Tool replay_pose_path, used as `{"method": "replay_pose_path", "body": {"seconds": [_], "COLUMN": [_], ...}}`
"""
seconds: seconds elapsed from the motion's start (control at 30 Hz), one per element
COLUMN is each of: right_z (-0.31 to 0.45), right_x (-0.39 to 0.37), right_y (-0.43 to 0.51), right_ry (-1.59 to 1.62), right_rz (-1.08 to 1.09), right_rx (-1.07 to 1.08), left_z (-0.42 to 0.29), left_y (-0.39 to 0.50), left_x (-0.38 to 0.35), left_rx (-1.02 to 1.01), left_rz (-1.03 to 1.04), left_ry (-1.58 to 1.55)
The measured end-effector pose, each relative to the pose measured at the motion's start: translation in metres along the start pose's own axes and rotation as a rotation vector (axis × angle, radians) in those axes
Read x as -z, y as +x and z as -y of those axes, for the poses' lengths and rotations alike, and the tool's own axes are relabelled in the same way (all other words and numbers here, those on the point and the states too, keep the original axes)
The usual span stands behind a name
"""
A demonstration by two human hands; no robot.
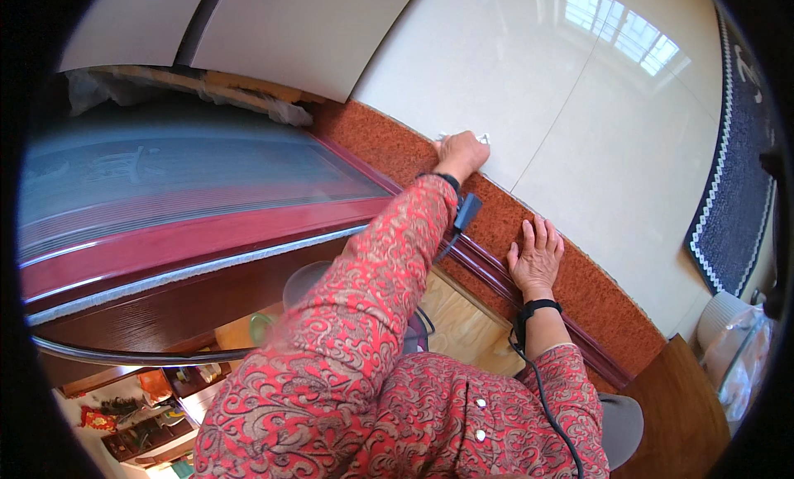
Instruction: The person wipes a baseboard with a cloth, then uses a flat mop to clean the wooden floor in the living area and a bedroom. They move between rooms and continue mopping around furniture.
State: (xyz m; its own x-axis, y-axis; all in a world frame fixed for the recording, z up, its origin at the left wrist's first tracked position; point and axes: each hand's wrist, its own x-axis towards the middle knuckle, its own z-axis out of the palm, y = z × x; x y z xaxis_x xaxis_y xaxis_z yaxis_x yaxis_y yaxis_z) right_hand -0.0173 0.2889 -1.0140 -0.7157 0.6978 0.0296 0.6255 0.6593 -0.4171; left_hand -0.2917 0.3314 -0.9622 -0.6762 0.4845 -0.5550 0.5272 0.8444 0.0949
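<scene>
My left hand (462, 150) is closed on a small crumpled white cloth or tissue (483, 139), pressed at the edge where a reddish-brown speckled stone threshold (583, 268) meets glossy white floor tiles (558, 156). A dark cable connector (468, 212) hangs beside the left wrist. Lower right of it, my right hand (536, 256) lies palm down on the stone, its fingers extended towards the tile edge and nothing in it. Both wrists wear black bands. A black cable (546, 404) runs down from the right wrist. Most of the white piece is hidden by the left fingers.
A dark red door frame (248, 225) with a patterned glass panel (155, 169) stands at left. A dark red track (484, 265) runs along the threshold. Pale panels (291, 32) stand upper left. A dark blue mat (732, 187) and a ribbed bin (719, 318) are at right.
</scene>
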Motion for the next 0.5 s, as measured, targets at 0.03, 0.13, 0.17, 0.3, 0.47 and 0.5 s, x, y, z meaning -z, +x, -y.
{"method": "replay_pose_path", "body": {"seconds": [0.03, 0.13, 0.17, 0.3, 0.47, 0.5], "right_z": [0.000, -0.001, -0.001, -0.001, -0.002, -0.003], "right_x": [0.000, 0.001, 0.001, 0.001, 0.003, 0.003], "right_y": [0.000, -0.001, -0.001, 0.000, -0.001, -0.001], "right_ry": [-0.005, 0.010, 0.012, 0.019, 0.046, 0.050], "right_rz": [0.012, 0.002, -0.002, -0.009, -0.002, 0.014], "right_rx": [0.001, -0.002, 0.000, 0.004, 0.003, -0.001], "left_z": [-0.004, -0.011, -0.006, 0.018, 0.025, 0.025], "left_y": [-0.014, -0.063, -0.080, -0.114, -0.101, -0.097], "left_x": [-0.004, -0.015, -0.018, -0.013, 0.006, 0.008], "left_rx": [0.013, -0.047, -0.092, -0.225, -0.025, 0.002], "left_rz": [-0.069, 0.035, 0.083, 0.619, 0.297, 0.195], "left_ry": [-0.092, -0.065, -0.016, 0.214, -0.078, -0.099]}}
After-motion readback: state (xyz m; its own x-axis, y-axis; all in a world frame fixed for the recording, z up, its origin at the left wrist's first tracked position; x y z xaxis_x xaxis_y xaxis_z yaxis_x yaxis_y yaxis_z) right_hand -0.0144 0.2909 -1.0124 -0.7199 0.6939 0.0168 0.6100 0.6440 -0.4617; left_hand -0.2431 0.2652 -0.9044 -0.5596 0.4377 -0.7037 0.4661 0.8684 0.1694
